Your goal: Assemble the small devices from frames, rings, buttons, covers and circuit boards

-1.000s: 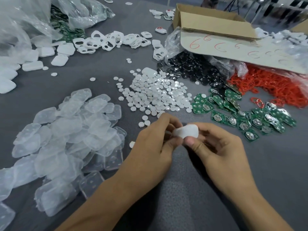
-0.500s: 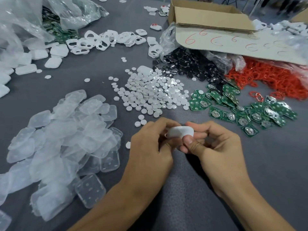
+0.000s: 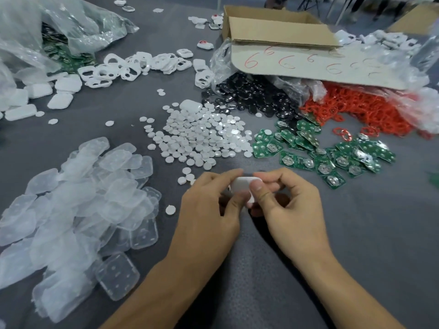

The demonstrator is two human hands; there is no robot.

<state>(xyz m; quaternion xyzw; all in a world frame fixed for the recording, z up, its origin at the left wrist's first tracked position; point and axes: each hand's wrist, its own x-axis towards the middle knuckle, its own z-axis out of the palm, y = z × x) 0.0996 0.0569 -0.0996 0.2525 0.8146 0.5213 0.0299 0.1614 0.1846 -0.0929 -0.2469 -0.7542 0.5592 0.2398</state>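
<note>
My left hand (image 3: 209,205) and my right hand (image 3: 285,205) both pinch one small white device shell (image 3: 242,185) just above the grey table, thumbs and fingertips around its edges; most of it is hidden by my fingers. Beyond the hands lie a heap of white round buttons (image 3: 202,136), green circuit boards (image 3: 320,157), black parts (image 3: 251,96) and red rings (image 3: 351,112). Clear covers (image 3: 78,198) are piled at the left. White frames (image 3: 133,65) lie further back.
An open cardboard box (image 3: 280,32) with red sixes on its flap stands at the back right. Crumpled plastic bags (image 3: 47,27) with more boards fill the back left. White solid shells (image 3: 35,96) sit at the far left. Grey table (image 3: 368,233) shows bare to the right of my hands.
Both hands have turned the white shell between the fingers; it now faces more edge-on. The hands stay at the same spot on the table.
</note>
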